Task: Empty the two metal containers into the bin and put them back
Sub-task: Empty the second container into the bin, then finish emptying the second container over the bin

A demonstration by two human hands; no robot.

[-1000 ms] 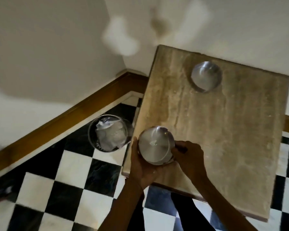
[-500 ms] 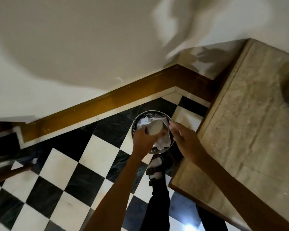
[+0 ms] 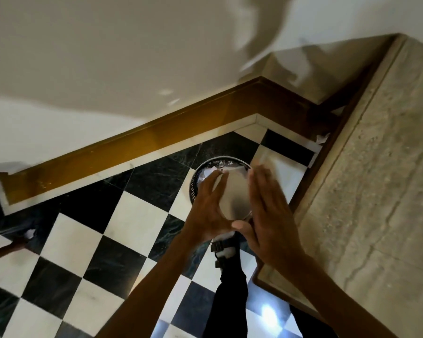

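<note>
One metal container [image 3: 235, 198] is held tipped over, its dull bottom facing me, right above the round dark bin [image 3: 217, 162] on the chequered floor. White crumpled paper [image 3: 206, 173] shows inside the bin. My left hand [image 3: 205, 211] grips the container from the left side. My right hand [image 3: 269, 215] is flat with straight, blurred fingers against the container's right side. The second metal container is out of view.
The stone-topped table [image 3: 376, 191] fills the right side, its corner close to the bin. A wooden skirting board [image 3: 132, 142] runs along the wall behind. Paper scraps [image 3: 321, 139] lie by the table leg. My sandalled foot [image 3: 224, 250] stands just below the bin.
The container left the table and now hangs upturned over the bin. My right hand has come in flat against its side, and the view has closed in on the bin.
</note>
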